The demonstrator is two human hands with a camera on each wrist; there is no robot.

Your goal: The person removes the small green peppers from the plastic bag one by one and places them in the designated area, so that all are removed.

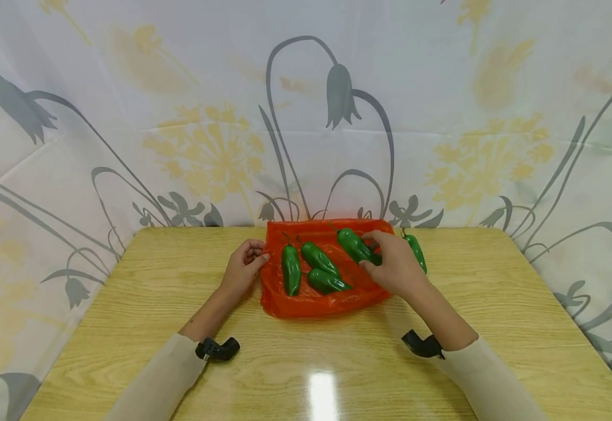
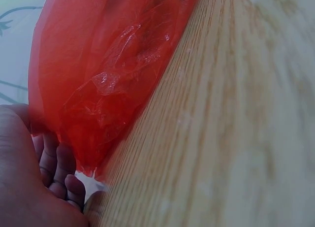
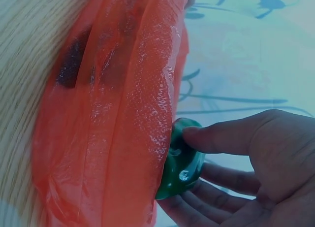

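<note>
Mid-frame, I watch the right hand [image 1: 397, 266] pinching a green chili pepper [image 1: 355, 246] at an open red plastic bag [image 1: 311, 306], left hand [image 1: 244, 266] apparently pinching its left edge

Indoor table [image 1: 348, 342] — flower-printed cloth backdrop [image 1: 311, 146]

To us, glossy tapered green peppers [image 1: 291, 272], a crinkled red plastic bag [image 1: 308, 306] (shiny folds), smooth yellow wood-grain tabletop [image 1: 158, 280].

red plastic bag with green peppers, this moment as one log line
left hand: holds red plastic bag; right hand: grips glossy green pepper over bag; inside: three green peppers; beside: one green pepper
</note>
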